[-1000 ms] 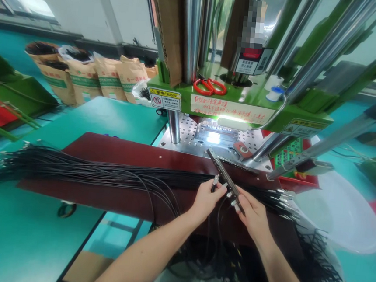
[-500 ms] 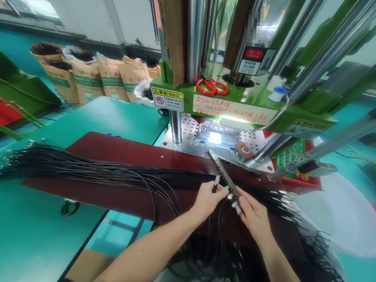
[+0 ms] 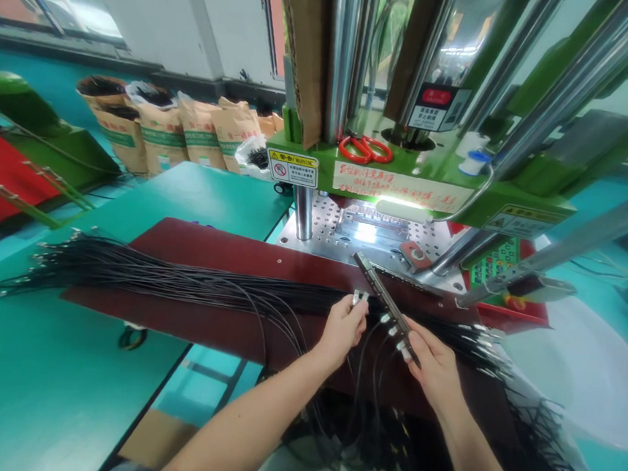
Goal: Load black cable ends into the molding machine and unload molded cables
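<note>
My left hand (image 3: pixel 343 330) is closed on a black cable end, and silvery connectors (image 3: pixel 361 297) stick up past its fingers. How many cables it pinches I cannot tell. My right hand (image 3: pixel 433 359) grips the lower end of a long, narrow metal bar (image 3: pixel 380 292), tilted with its far end up and left. Several pale connectors (image 3: pixel 392 328) sit along the bar's near left side, black cables hanging from them toward my lap. Left fingers and bar are a small gap apart. Beneath both hands a bundle of black cables (image 3: pixel 194 284) lies across a dark red board (image 3: pixel 181 242).
Ahead stands a green press (image 3: pixel 514 209) with steel columns and a perforated metal plate (image 3: pixel 320 225). Red-handled scissors (image 3: pixel 365 150) and a thread spool (image 3: pixel 474 161) lie on it. At right are a keypad (image 3: pixel 493 262) and a white basin (image 3: pixel 572 361). Paper sacks (image 3: pixel 163 134) stand behind the teal table (image 3: pixel 224 191).
My left hand has drawn slightly away from the bar, and two connector tips now show above its fingers instead of one. The right hand still holds the bar. The whole view has shifted a little.
</note>
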Motion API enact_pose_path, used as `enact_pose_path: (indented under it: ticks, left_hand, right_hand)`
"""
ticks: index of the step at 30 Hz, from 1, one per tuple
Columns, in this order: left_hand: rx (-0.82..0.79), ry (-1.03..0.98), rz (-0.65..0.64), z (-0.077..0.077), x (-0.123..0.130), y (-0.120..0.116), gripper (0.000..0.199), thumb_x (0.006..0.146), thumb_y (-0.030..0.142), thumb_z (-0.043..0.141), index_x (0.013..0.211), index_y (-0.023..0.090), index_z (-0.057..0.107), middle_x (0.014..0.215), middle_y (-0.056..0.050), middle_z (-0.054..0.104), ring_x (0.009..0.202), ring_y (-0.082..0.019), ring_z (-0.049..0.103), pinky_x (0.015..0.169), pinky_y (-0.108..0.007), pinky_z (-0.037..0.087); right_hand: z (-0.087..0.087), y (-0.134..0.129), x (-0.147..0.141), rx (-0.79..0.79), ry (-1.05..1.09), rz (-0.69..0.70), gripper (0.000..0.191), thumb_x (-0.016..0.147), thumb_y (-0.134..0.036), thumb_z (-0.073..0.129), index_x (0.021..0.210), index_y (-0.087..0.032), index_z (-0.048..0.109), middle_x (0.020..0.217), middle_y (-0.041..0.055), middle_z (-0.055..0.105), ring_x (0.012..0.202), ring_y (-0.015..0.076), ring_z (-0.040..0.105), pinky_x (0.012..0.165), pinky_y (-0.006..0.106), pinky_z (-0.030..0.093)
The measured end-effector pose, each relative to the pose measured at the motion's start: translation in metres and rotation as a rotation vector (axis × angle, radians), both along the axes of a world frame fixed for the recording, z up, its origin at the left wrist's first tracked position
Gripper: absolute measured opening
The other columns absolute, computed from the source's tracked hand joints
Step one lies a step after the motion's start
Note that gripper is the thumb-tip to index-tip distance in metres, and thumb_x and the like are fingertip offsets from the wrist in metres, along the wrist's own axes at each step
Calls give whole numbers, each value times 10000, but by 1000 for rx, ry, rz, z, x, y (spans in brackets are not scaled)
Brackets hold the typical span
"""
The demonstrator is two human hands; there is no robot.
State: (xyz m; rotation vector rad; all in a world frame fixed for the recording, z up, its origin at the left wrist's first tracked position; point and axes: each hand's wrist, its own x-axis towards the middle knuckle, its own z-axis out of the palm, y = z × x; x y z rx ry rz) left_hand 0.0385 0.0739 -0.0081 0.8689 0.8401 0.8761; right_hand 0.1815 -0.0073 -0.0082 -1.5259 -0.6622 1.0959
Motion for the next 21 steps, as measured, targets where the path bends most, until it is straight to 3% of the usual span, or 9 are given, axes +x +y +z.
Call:
enact_pose_path:
  ticks: [3,9,17,21]
  left_hand:
    - [-50,-19,-76,2,-2,-1,324,675,440,607,642,165,438,352,105,304,287,-15,203,313,-156,141]
    - [-78,-3,-107,4,-5,1,360,621,463,647,603,153,464,345,97,324,271,-11,208,306,-167,142]
    - [-102,12,-110,1,-6,3,354,620,454,647,589,158,455,346,104,293,283,-8,186,309,-160,134]
    - [-17,23,-20,4,-7,7,365,674,494,582,631,145,483,428,58,412,336,-38,356,348,-165,235]
  right_hand:
    - [2,-1,-1,2,18,25,375,694,-418,644,1026,-242,646,706,19,608,535,97,507,430,195,400]
    - [5,-1,-1,7,15,43,388,676,-416,660,1017,-232,656,773,41,628,596,122,542,473,215,441]
    - [-5,-3,3,24,-264,153,385,714,-429,614,1057,-257,641,778,23,635,532,97,493,496,235,467]
    - [-3,-1,2,3,-125,78,397,703,-438,624,1051,-249,640,788,33,637,568,112,528,470,216,446]
